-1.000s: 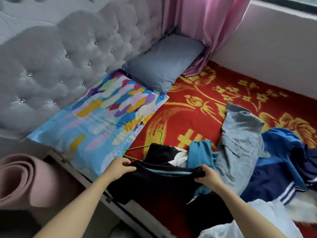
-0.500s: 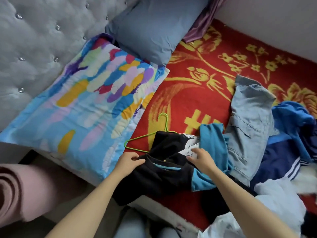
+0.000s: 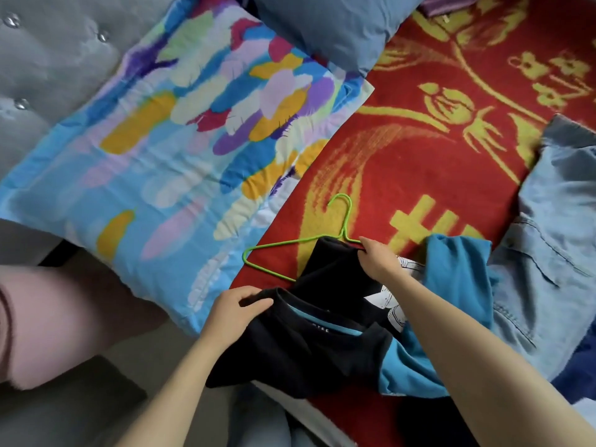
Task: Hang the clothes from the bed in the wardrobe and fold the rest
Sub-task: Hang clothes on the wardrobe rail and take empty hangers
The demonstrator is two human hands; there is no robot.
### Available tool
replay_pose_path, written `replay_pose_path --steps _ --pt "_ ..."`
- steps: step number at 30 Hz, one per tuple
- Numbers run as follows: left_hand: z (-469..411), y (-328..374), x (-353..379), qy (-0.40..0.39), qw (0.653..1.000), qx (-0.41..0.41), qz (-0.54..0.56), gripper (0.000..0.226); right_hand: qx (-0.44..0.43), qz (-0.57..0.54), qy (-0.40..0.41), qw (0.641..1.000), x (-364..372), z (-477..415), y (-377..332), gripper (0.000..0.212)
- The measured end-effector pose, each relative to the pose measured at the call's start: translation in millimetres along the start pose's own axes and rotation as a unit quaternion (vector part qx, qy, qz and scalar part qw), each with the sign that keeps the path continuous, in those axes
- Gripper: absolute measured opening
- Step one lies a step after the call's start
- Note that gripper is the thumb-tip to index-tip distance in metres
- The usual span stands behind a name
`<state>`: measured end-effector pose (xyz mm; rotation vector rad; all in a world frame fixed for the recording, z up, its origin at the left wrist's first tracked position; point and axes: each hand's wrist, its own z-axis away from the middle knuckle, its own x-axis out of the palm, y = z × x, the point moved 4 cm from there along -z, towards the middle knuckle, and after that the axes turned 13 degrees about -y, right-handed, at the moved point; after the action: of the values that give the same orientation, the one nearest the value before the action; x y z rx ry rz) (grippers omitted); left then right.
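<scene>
A black T-shirt with teal sleeves (image 3: 309, 346) lies at the near edge of the bed, its collar facing me. My left hand (image 3: 237, 306) grips the shirt's left shoulder by the collar. A green wire hanger (image 3: 292, 245) lies on the red blanket, partly under the shirt. My right hand (image 3: 379, 261) pinches the hanger's right arm together with the shirt's black fabric just below the hook. A light blue denim garment (image 3: 548, 253) lies to the right, and a dark blue garment (image 3: 577, 375) peeks out at the right edge.
A multicoloured pillow (image 3: 161, 162) and a grey-blue pillow (image 3: 325, 27) lie against the grey tufted headboard (image 3: 48, 66). The red blanket with yellow flowers (image 3: 435, 140) covers the bed. A rolled pink mat (image 3: 48, 317) lies beside the bed on the left.
My right hand left the shirt's collar and moved up to the hanger near its hook. My left hand stayed on the shirt's left shoulder. The camera tilted down and closer.
</scene>
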<state>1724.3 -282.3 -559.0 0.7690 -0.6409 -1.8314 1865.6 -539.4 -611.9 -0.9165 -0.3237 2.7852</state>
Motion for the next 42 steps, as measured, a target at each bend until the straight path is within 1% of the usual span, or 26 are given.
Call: replay_pose_path --steps 5,8,13,15,18,21,23,24,26,27,30,33,34,36,38,39,40,42 --pt "-23 -6 -5 0.015 0.999 -0.015 0.026 0.017 0.04 -0.013 -0.012 0.999 4 -31 6 0.035" --pt "-31 -7 -5 0.016 0.999 -0.024 0.03 0.016 0.053 0.028 -0.028 0.998 6 -45 4 0.032" --pt "-31 -10 -4 0.013 0.999 -0.03 0.028 0.015 0.068 0.071 -0.093 0.991 12 -51 8 0.055" --pt "-30 -12 -4 0.015 0.999 -0.027 0.03 0.015 0.07 0.096 -0.074 0.99 19 -47 9 0.056" --pt "-24 -12 -3 0.013 1.0 -0.019 0.019 0.012 0.061 0.103 -0.006 0.993 24 -34 7 0.045" --pt "-18 -10 -3 0.005 1.0 -0.014 0.012 0.011 0.0 0.057 0.029 0.998 19 -14 3 0.032" --pt "-10 -2 0 -0.001 1.0 -0.007 0.009 0.015 -0.046 0.01 0.065 0.997 5 10 1 0.027" --pt "-5 4 2 -0.002 1.0 -0.005 0.007 0.016 -0.077 -0.018 0.098 0.992 -8 26 -1 0.023" --pt "4 16 3 -0.004 1.0 0.004 0.012 0.018 -0.142 -0.092 0.165 0.972 -35 59 -3 0.014" --pt "9 21 4 -0.004 1.0 0.01 0.017 0.018 -0.161 -0.131 0.192 0.959 -48 74 -2 0.014" --pt "30 47 6 -0.002 0.999 0.04 0.022 0.019 -0.169 -0.233 0.24 0.927 -82 133 3 0.015" --pt "50 75 11 -0.01 0.995 0.086 0.039 0.033 -0.203 -0.358 0.276 0.869 -101 192 8 0.014" --pt "63 85 15 -0.011 0.994 0.104 0.039 0.034 -0.22 -0.383 0.284 0.851 -105 221 10 0.017" --pt "79 99 19 -0.021 0.991 0.128 0.039 0.031 -0.247 -0.394 0.297 0.834 -110 264 17 0.028" --pt "97 113 24 -0.029 0.988 0.151 0.034 0.018 -0.253 -0.402 0.33 0.816 -107 305 31 0.033" --pt "104 120 25 -0.027 0.986 0.163 0.028 0.01 -0.249 -0.413 0.344 0.806 -105 322 39 0.035" --pt "108 126 26 -0.022 0.984 0.174 0.025 0.007 -0.245 -0.419 0.354 0.799 -103 336 46 0.036" --pt "124 141 32 -0.029 0.978 0.204 0.024 0.006 -0.253 -0.435 0.357 0.787 -95 365 65 0.034"
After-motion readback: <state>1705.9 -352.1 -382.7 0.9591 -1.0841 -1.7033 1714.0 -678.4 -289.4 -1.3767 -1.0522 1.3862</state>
